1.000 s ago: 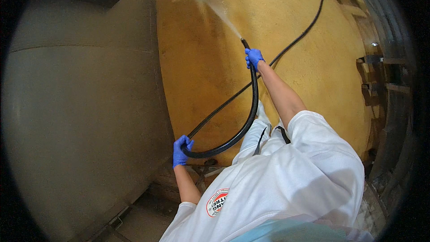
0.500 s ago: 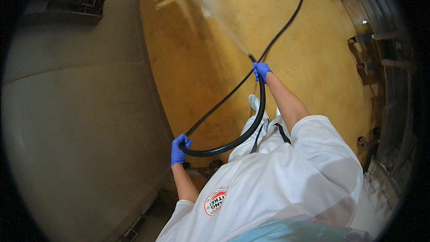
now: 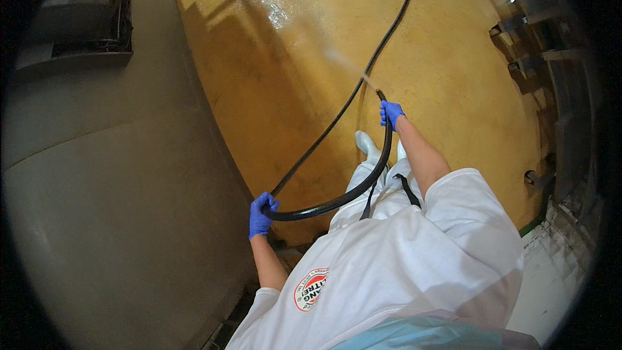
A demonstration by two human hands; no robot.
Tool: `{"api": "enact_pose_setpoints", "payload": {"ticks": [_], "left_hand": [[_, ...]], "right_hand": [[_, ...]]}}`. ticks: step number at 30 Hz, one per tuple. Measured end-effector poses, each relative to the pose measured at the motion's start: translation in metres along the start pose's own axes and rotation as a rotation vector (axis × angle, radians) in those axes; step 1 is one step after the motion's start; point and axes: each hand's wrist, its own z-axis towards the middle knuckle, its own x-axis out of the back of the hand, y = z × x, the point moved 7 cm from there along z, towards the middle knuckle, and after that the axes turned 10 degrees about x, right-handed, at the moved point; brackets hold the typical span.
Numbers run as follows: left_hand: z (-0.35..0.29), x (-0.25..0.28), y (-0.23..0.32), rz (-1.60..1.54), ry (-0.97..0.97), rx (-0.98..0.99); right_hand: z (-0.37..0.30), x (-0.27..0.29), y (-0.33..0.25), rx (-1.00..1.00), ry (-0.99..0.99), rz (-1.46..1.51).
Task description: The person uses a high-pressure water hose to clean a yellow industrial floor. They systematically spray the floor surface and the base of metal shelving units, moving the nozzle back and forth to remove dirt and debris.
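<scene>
A thick black hose (image 3: 322, 207) bends in a wide loop in front of my body. My right hand (image 3: 391, 114), in a blue glove, is closed round it just behind its open end. From that end a short spray of water (image 3: 346, 63) heads up and left over the yellow floor (image 3: 440, 91). My left hand (image 3: 261, 215), also blue-gloved, grips the hose at the bend lower left. From there the hose's far stretch runs up across the floor and out at the top edge, passing behind the spray.
A large grey wall or tank side (image 3: 116, 175) fills the left, with a dark metal fixture (image 3: 87, 13) above. Wet, shiny floor lies at the upper left. Dark metal structures (image 3: 570, 110) line the right. My white boots (image 3: 367, 143) stand below the hose end.
My right hand and the hose end have moved slightly right and down. The spray looks shorter and fainter. The view has shifted a little, and the left hand keeps its hold.
</scene>
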Motion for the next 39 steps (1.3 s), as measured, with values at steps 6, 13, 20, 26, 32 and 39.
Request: {"api": "enact_pose_setpoints", "payload": {"ticks": [6,13,20,26,32,39], "left_hand": [[0.005,-0.003,-0.025,-0.439,-0.081,0.241],[0.008,0.009,-0.007,0.228,0.042,-0.069],[0.004,0.009,0.005,0.499,0.092,-0.193],[-0.012,-0.023,0.038,0.563,0.099,-0.198],[-0.019,-0.022,0.026,0.380,0.120,-0.128],[-0.027,-0.040,0.034,0.424,0.185,-0.161]], "right_hand": [[-0.005,0.037,0.028,-0.034,0.003,-0.046],[-0.005,0.072,0.003,0.117,0.262,0.050],[0.000,0.066,-0.018,0.178,0.199,0.035],[-0.001,0.052,-0.020,0.016,-0.006,-0.064],[-0.003,0.040,-0.054,0.099,-0.010,-0.007],[0.008,0.021,-0.105,0.187,-0.072,0.029]]}}
